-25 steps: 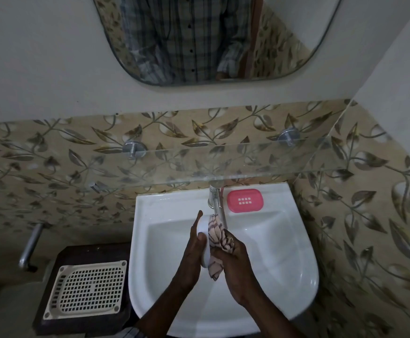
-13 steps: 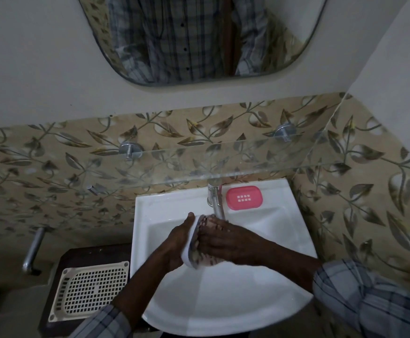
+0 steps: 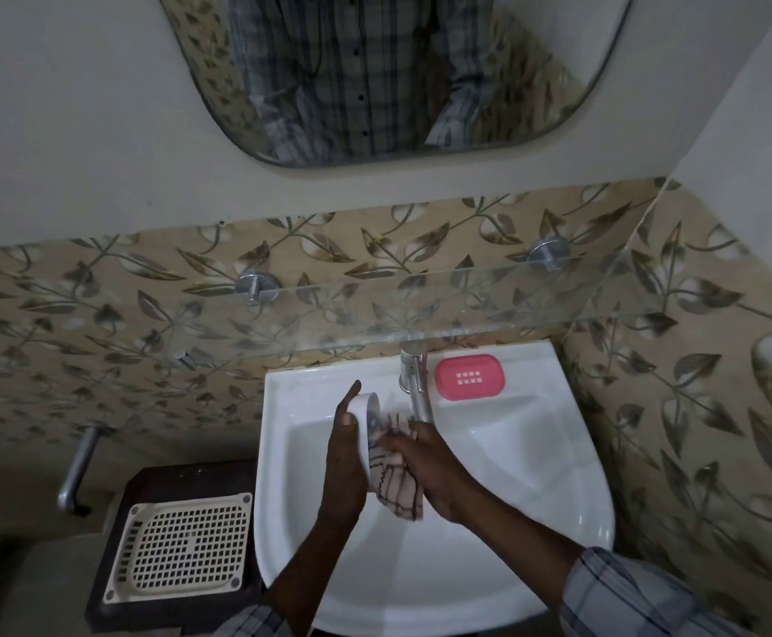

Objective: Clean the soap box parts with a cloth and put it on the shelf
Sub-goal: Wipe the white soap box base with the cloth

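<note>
Up top, the mirror (image 3: pixel 398 75) takes the wall and shows your checked shirt. Under it runs the band of leaf-patterned tiles (image 3: pixel 99 314), and the glass shelf (image 3: pixel 421 310) juts out from them on 2 round metal brackets (image 3: pixel 258 285).

Down to the white sink (image 3: pixel 535 498), and you have both hands over the basin. To its left, a cream grid tray (image 3: pixel 182 544) lies flat on a dark stand (image 3: pixel 168 480).

Your left hand (image 3: pixel 345 462) is closed around the white soap box part (image 3: pixel 366 420). It holds the part up on its edge, thumb on the near rim, just left of the tap (image 3: pixel 414 383). Your right hand (image 3: pixel 430 471) has its fingers bunched around the striped cloth (image 3: pixel 393 485) and presses it against the open face of that white part. A loose end of cloth hangs down between your wrists.

The pink soap box part (image 3: pixel 469 377) sits flat on the sink's back ledge, just right of the tap and below the shelf. Its slotted face is up and neither hand is on it.
</note>
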Demonstrator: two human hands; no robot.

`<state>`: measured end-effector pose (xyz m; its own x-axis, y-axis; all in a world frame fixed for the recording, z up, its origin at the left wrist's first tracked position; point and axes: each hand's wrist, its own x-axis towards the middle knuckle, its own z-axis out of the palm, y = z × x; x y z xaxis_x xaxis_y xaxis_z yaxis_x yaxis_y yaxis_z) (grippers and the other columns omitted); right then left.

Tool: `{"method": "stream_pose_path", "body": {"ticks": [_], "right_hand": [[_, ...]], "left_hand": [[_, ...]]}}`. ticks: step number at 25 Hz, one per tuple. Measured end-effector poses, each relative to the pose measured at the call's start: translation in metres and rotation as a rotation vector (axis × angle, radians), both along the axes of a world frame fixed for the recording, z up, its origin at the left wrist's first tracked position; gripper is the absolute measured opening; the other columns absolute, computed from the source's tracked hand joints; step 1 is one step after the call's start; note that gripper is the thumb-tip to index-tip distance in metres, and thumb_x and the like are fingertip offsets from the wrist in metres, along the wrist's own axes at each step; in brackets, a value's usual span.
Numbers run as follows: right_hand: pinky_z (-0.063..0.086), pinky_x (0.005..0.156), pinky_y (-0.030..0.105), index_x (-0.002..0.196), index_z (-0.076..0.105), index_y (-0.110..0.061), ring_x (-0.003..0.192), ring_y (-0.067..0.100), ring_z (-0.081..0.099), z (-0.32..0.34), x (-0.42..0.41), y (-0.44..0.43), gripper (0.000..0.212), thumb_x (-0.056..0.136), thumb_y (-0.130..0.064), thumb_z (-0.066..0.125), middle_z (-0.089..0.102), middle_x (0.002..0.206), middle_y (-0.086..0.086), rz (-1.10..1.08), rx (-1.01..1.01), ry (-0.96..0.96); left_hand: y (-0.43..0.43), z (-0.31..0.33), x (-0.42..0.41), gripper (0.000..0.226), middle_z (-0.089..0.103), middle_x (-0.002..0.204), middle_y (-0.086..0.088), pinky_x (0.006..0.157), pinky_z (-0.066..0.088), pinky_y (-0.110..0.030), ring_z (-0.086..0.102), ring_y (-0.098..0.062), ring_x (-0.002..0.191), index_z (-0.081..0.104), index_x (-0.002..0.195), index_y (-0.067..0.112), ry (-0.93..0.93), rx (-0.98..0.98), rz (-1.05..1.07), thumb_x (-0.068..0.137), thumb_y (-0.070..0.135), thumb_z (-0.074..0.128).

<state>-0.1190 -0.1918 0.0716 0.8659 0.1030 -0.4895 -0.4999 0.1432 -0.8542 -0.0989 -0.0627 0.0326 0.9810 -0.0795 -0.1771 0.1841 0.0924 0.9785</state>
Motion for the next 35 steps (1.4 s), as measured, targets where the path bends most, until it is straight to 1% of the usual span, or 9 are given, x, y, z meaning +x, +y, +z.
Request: {"method": "stream_pose_path", "body": {"ticks": [4, 7, 11, 16, 21, 24, 29, 31, 35], "right_hand": [[0.056, 0.09, 0.041, 0.106, 0.07, -0.012, 0.099, 0.026, 0.071, 0.007, 0.0, -0.001, 0.029, 0.079, -0.017, 0.079, 0.075, 0.102, 0.01, 0.057, 0.116, -0.163], [0.053, 0.09, 0.031, 0.114, 0.066, -0.011, 0.099, 0.015, 0.066, 0.0, -0.007, -0.018, 0.039, 0.077, -0.005, 0.078, 0.072, 0.108, 0.006, 0.214, -0.367, -0.548], [0.05, 0.076, 0.028, 0.111, 0.071, -0.008, 0.091, 0.026, 0.064, -0.015, -0.012, -0.025, 0.052, 0.062, 0.011, 0.069, 0.071, 0.105, 0.01, 0.47, -0.981, -1.263], [0.055, 0.072, 0.024, 0.106, 0.068, -0.02, 0.089, 0.013, 0.07, -0.004, -0.013, -0.011, 0.034, 0.077, -0.002, 0.07, 0.073, 0.099, -0.001, 0.284, -0.332, -0.421], [0.052, 0.092, 0.048, 0.101, 0.074, -0.008, 0.095, 0.029, 0.064, 0.006, -0.008, -0.033, 0.034, 0.073, 0.004, 0.057, 0.069, 0.098, 0.017, -0.182, 0.42, 0.033], [0.054, 0.089, 0.043, 0.109, 0.069, -0.012, 0.095, 0.026, 0.065, 0.022, 0.001, -0.03, 0.042, 0.071, 0.004, 0.061, 0.07, 0.103, 0.015, 0.087, 0.134, -0.084], [0.049, 0.094, 0.037, 0.131, 0.052, -0.019, 0.118, 0.025, 0.052, 0.038, 0.007, -0.018, 0.056, 0.08, -0.022, 0.075, 0.056, 0.128, 0.007, 0.268, -1.198, -0.607], [0.048, 0.09, 0.033, 0.115, 0.064, -0.014, 0.11, 0.026, 0.059, 0.034, -0.008, 0.004, 0.03, 0.091, -0.032, 0.062, 0.065, 0.116, 0.008, 0.107, -1.159, -0.602], [0.053, 0.092, 0.037, 0.112, 0.068, -0.018, 0.101, 0.019, 0.067, 0.023, -0.014, 0.017, 0.044, 0.08, -0.047, 0.073, 0.072, 0.11, 0.0, 0.123, -0.745, -0.203]], "left_hand": [[0.0, -0.01, -0.011, 0.074, 0.051, 0.149, -0.007, 0.101, 0.051, -0.045, 0.053, -0.029, 0.133, 0.021, 0.153, 0.05, -0.056, -0.093, -0.193, 0.086, 0.077, 0.04], [0.023, 0.001, -0.004, 0.077, 0.053, 0.149, -0.004, 0.096, 0.052, -0.047, 0.056, -0.03, 0.13, 0.03, 0.151, 0.046, 0.308, -0.406, -0.187, 0.084, 0.082, 0.037], [0.021, 0.035, 0.029, 0.085, 0.07, 0.111, -0.026, 0.087, 0.056, -0.049, 0.07, -0.04, 0.099, 0.066, 0.122, -0.003, 0.907, -0.496, -0.322, 0.082, 0.071, 0.053], [-0.001, 0.019, 0.017, 0.055, 0.076, 0.101, -0.019, 0.068, 0.061, -0.036, 0.076, -0.03, 0.086, 0.067, 0.118, 0.004, 0.664, -0.228, -0.098, 0.093, 0.052, 0.056], [0.021, 0.006, 0.013, 0.063, 0.072, 0.114, -0.019, 0.085, 0.055, -0.048, 0.07, -0.034, 0.099, 0.047, 0.143, 0.006, 0.69, -0.508, -0.149, 0.101, 0.053, 0.038], [0.021, -0.004, -0.005, 0.062, 0.066, 0.127, -0.023, 0.094, 0.05, -0.056, 0.065, -0.04, 0.114, 0.048, 0.145, 0.005, 0.763, -0.737, -0.251, 0.104, 0.048, 0.03], [0.014, 0.007, -0.02, 0.059, 0.06, 0.136, -0.024, 0.094, 0.05, -0.061, 0.06, -0.043, 0.121, 0.057, 0.136, 0.003, 0.698, -0.809, -0.157, 0.097, 0.043, 0.038], [0.007, 0.011, -0.019, 0.053, 0.07, 0.121, -0.019, 0.092, 0.053, -0.052, 0.066, -0.037, 0.112, 0.058, 0.135, 0.005, 0.653, -0.624, -0.025, 0.099, 0.041, 0.042], [0.002, 0.02, -0.019, 0.048, 0.074, 0.119, -0.01, 0.079, 0.061, -0.034, 0.07, -0.025, 0.11, 0.07, 0.123, 0.018, 0.507, -0.324, -0.075, 0.091, 0.049, 0.052]]}}
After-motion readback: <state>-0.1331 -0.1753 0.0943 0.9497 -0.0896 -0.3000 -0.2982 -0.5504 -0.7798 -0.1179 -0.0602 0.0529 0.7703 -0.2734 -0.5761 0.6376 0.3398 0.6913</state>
